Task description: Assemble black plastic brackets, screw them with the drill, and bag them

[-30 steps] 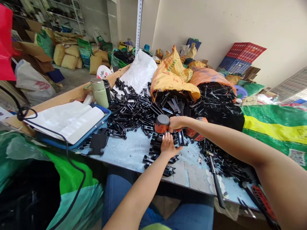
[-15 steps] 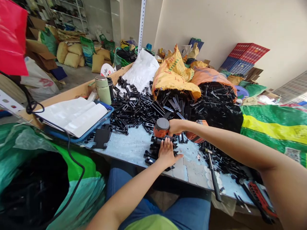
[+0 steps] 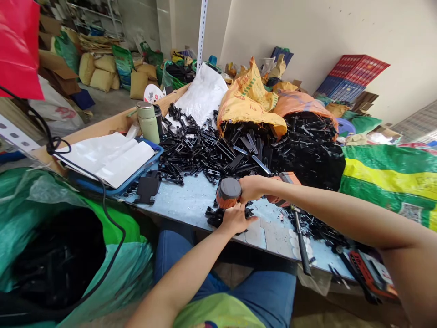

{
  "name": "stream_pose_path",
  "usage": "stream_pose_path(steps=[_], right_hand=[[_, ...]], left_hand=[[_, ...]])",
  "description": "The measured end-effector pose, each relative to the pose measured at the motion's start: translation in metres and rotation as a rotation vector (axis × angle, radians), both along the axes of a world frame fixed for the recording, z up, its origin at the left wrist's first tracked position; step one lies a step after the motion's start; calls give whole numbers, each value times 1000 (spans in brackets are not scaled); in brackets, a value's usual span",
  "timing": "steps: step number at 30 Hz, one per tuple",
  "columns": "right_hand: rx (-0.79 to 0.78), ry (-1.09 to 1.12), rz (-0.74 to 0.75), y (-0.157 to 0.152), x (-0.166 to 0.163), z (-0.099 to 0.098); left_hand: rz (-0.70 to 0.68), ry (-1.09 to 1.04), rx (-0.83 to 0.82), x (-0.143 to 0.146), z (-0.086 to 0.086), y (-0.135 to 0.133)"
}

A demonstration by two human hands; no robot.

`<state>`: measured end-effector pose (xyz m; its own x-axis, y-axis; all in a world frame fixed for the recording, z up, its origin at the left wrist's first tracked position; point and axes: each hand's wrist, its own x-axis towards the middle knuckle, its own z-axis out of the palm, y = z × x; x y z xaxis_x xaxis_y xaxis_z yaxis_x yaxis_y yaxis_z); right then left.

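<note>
My right hand [image 3: 251, 188] is wrapped round the grip of an orange and black cordless drill [image 3: 228, 195], whose dark round back end faces me. Its tip is hidden below the body. Under and beside the drill, my left hand [image 3: 235, 219] rests on several black plastic parts [image 3: 214, 217] close together near the table's front edge. The left thumb sticks out to the right; the drill covers part of the other fingers. A large heap of black arm-shaped parts [image 3: 191, 148] lies beyond the hands.
A hammer [image 3: 301, 243] and a red and black tool [image 3: 367, 275] lie on the right. At left are a blue tray [image 3: 159, 155] with white sheets, a green flask [image 3: 148, 123] and an open green sack [image 3: 126, 255]. Yellow [image 3: 251, 107] and orange sacks spill parts behind.
The drill and my right hand have come lower and nearer to me, now covering part of my left fingers. My left hand stays on the black parts. The view has shifted slightly.
</note>
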<state>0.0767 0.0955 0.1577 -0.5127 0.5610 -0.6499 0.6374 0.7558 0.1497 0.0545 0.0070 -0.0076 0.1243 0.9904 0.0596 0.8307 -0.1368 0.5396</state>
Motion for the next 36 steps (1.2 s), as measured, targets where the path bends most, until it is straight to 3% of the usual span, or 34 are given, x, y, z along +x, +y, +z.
stream_pose_path(steps=[5,11,19,23,26,30,36], right_hand=[[-117,-53,-34,-9,-4,-7],[-10,57,-32,-30,-5,8],[-196,111,-98,-33,-28,-7],[-252,143,-144,-27,-18,-8],[-273,234,-202,-14,11,2],[-267,442,-415,27,56,18],[-83,249,-628,84,88,16]], left_hand=[[12,-22,-84,1,3,-3],[16,-50,-163,1,4,-7],[-23,-27,-80,-1,2,-4],[-35,-21,-124,-3,2,-2],[-18,13,-156,-7,1,0],[24,160,-11,-17,4,19],[-79,272,21,-31,5,76]])
